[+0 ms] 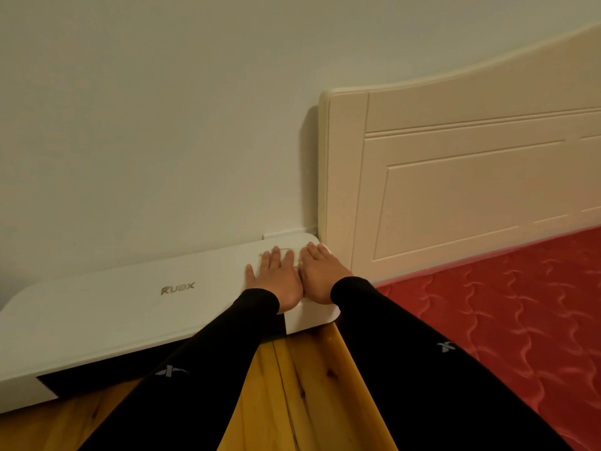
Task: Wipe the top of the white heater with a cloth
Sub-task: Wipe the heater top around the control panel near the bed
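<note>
Head view: white heater [130, 307], long smooth slab with rounded corners, gold logo, against wall beside cream panelled headboard [455, 177]. Left hand [276, 278] and right hand [320, 275] flat, fingers straight, pressing its right end. Cloth not discernible. Red quilted mattress [504, 320]; wooden floor [292, 385].

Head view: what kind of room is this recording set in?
Most likely a bedroom: a cream headboard stands against the wall beside a red quilted mattress, with a white heater on the wooden floor.
</note>
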Motion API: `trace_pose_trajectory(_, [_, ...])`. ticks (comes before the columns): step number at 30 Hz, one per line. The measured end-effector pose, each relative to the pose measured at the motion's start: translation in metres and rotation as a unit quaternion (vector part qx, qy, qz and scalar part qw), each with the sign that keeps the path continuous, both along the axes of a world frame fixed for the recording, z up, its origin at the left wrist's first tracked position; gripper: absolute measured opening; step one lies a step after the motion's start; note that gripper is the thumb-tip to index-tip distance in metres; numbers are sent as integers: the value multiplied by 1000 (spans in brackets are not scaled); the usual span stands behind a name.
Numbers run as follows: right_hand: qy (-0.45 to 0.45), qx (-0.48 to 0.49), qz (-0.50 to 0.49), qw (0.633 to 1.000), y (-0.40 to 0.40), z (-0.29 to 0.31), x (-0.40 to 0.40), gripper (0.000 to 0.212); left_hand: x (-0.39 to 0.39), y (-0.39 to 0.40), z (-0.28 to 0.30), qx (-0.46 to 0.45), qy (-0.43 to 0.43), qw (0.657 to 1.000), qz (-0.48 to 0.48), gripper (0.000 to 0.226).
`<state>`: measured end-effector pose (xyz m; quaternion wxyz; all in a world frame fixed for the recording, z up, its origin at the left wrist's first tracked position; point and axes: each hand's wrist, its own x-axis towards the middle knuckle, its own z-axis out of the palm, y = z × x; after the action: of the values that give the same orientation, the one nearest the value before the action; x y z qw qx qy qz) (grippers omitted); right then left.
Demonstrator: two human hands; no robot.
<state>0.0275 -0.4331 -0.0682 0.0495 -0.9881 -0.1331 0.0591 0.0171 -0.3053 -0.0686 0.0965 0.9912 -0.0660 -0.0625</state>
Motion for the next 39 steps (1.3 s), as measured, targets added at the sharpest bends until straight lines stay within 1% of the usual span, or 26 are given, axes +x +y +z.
trace_pose_trajectory(12, [-13,46,-9,999,3,-1,35,66,42,5,-7,-8,-17,1000,0,57])
trace_pose_trajectory(19, [-4,41,-2,999,2,-2,51,65,56,6,-9,-6,-24,1000,-3,59])
trace_pose_trajectory(23, [4,77,-13,997,3,-1,53,71,57,5,-9,-6,-28,1000,-3,59])
trace_pose_trajectory(27, [16,87,-28,996,3,0,51,70,56,5,-7,-4,-24,1000,-4,59])
trace_pose_trajectory(33, [31,72,-45,996,3,8,39,74,47,3,-2,10,-19,1000,-10,59])
trace_pose_trajectory(39, [33,79,-59,995,-1,8,22,70,32,-2,0,23,-17,999,-16,58])
